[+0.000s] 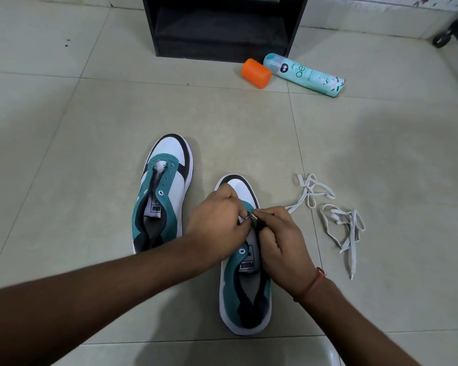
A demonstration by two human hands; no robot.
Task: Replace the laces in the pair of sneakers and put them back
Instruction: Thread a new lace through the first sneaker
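Two teal, white and black sneakers stand on the tiled floor, toes pointing away from me. The left sneaker has no lace and its eyelets are bare. Over the front of the right sneaker my left hand and my right hand meet. Both pinch the tip of a white lace at the front eyelets. That lace trails off to the right on the floor. A second white lace lies loose beside it.
A black open shelf unit stands at the far end of the floor. In front of it lie an orange cap and a mint-green spray can. A wheeled black frame is at the top right.
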